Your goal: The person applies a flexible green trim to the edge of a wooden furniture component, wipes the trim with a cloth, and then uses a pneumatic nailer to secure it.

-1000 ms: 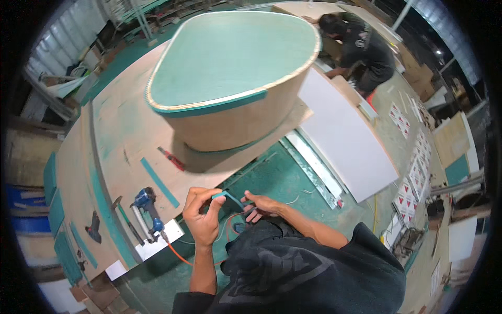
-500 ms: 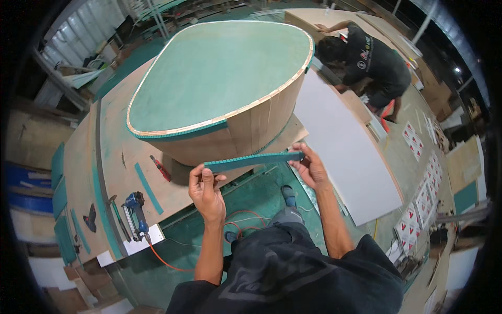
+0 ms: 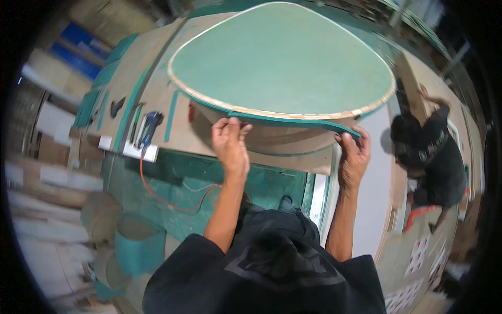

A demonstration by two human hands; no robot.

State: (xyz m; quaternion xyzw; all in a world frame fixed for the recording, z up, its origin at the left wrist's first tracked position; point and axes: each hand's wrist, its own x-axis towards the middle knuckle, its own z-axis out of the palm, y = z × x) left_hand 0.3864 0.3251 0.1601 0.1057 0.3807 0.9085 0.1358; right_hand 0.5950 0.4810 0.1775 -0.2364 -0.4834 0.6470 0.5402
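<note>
At box rim (image 3: 261, 112) | left fingers (image 3: 233, 125), right fingers (image 3: 349, 144) pinch teal strip (image 3: 300, 123) (right end apart)

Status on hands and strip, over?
Left hand at green strip's left end; right hand pinching its right. Strip along pale rim, right end apart. Co-worker off to right.

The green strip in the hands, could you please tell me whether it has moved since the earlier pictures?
Yes: judged against the green-topped form, the green strip has moved forward and up toward its top.
</note>
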